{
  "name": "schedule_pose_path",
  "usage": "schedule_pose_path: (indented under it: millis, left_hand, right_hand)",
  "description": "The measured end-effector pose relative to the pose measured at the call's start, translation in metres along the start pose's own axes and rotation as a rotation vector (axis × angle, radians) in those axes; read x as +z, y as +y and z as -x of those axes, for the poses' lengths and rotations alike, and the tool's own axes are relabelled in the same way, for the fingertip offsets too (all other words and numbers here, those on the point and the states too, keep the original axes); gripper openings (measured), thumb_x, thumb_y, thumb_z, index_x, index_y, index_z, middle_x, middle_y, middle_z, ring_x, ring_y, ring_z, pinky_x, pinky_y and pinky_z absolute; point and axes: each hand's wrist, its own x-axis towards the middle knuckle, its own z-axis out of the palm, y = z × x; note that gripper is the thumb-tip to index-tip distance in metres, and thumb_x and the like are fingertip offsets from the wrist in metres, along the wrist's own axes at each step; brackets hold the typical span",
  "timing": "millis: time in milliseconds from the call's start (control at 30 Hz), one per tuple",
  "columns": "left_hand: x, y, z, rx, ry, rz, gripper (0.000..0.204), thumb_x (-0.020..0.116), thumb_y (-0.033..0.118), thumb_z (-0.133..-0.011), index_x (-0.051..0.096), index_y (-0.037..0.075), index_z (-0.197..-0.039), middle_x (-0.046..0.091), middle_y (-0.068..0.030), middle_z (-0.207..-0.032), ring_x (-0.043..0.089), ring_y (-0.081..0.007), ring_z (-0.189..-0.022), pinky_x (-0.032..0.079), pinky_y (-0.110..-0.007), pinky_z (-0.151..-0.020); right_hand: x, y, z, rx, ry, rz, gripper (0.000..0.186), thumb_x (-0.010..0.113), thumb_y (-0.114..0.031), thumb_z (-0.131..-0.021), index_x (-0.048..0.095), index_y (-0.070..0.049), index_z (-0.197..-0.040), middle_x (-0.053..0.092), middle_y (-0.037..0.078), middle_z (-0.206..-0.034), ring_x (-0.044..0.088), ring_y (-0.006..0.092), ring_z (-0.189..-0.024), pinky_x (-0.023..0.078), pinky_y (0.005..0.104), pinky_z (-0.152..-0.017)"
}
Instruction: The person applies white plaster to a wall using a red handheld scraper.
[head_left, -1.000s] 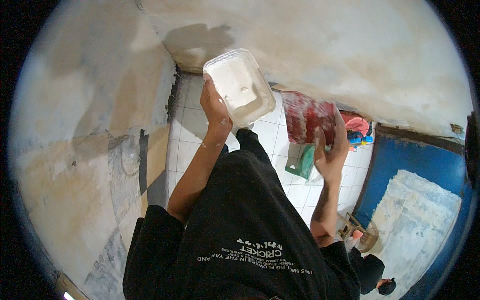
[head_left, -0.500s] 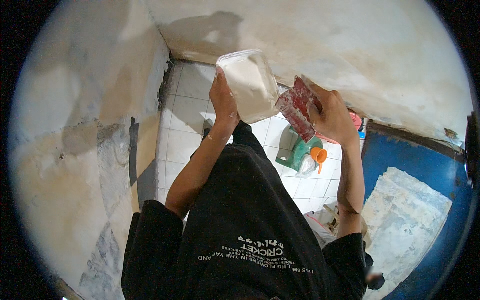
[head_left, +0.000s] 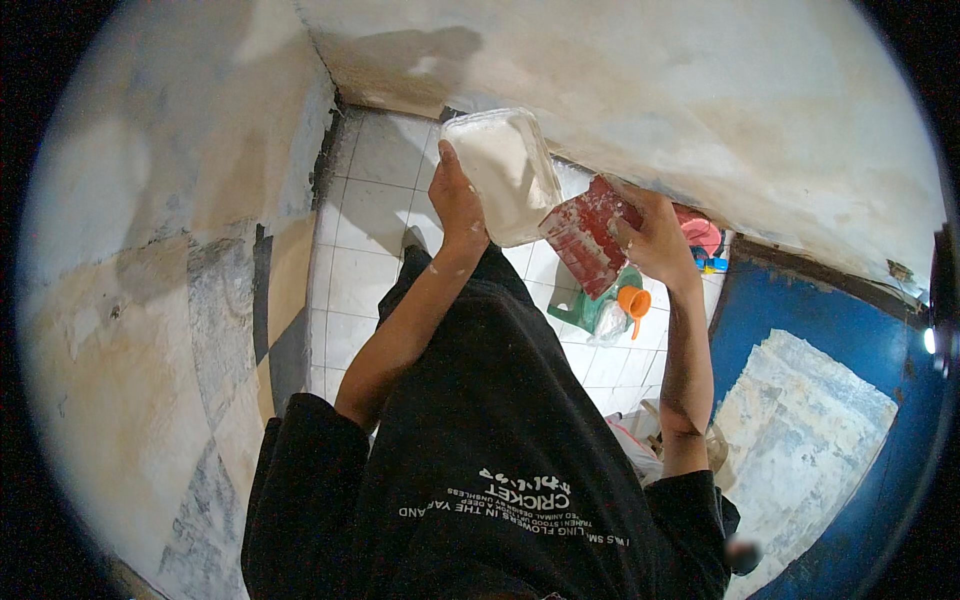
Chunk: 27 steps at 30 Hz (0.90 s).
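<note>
- Got an off-white rectangular plastic tub [head_left: 543, 165] clasped in the left hand [head_left: 461, 203], with the thumb up along its left wall and the other fingers mostly hidden underneath.
- Pinching a flat dark red scraper [head_left: 590, 240], all smeared with white, in the right hand [head_left: 656, 236], with the thumb pressed on its face.
- Both held up over the floor: tub on the left, scraper just right of it. Honestly can't tell from this angle whether touching at the corner.
- Loaded with smooth white paste [head_left: 492, 165] inside the tub.
- Down on the white square floor tiles [head_left: 370, 208]: a green plastic container [head_left: 568, 312], a crumpled clear plastic bag [head_left: 610, 325] and an orange plastic cup [head_left: 631, 299] with a handle.
- Farther right, near the patchy beige far wall [head_left: 720, 120]: a round pink plastic basin [head_left: 702, 235].
</note>
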Motion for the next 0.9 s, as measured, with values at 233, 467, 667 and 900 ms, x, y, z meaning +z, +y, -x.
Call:
schedule_pose_path:
  millis: [233,467,667,900]
  left_hand:
    - [-0.003,-0.007,-0.003,0.064,0.022,-0.056,0.056,0.037,0.050,-0.096,0.058,0.000,-0.104,0.063,-0.0097,-0.093,0.063,-0.0166,-0.080,0.051,-0.029,-0.071]
    - [-0.004,-0.003,-0.004,0.083,0.022,-0.090,0.055,0.038,0.050,-0.096,0.058,-0.001,-0.104,0.062,-0.0087,-0.090,0.061,-0.0155,-0.076,0.050,-0.028,-0.070]
    - [-0.004,0.001,0.002,0.064,-0.052,-0.080,0.054,0.040,0.049,-0.096,0.058,-0.001,-0.103,0.061,-0.0081,-0.091,0.060,-0.0145,-0.077,0.050,-0.028,-0.070]
    - [0.002,0.004,0.006,0.036,-0.082,-0.063,0.053,0.040,0.050,-0.096,0.057,0.000,-0.102,0.061,-0.0074,-0.091,0.060,-0.0139,-0.077,0.050,-0.028,-0.069]
  right_hand:
    - [0.003,0.020,0.002,0.162,-0.101,-0.111,0.048,0.053,-0.001,-0.072,0.053,0.008,-0.119,0.065,0.014,-0.100,0.057,0.0149,-0.091,0.045,0.0295,-0.084]
    - [0.006,0.026,0.020,0.131,0.073,-0.279,0.049,0.052,-0.003,-0.073,0.053,0.008,-0.121,0.065,0.015,-0.097,0.060,0.0186,-0.090,0.045,0.0294,-0.085]
    - [-0.014,0.008,0.019,0.076,0.135,-0.019,0.049,0.049,-0.003,-0.075,0.049,0.009,-0.122,0.063,0.023,-0.091,0.061,0.0229,-0.086,0.047,0.0331,-0.081]
    - [-0.022,-0.012,0.009,0.037,0.012,0.155,0.049,0.049,-0.002,-0.072,0.052,0.005,-0.120,0.062,0.024,-0.091,0.061,0.0269,-0.084,0.046,0.0344,-0.080]
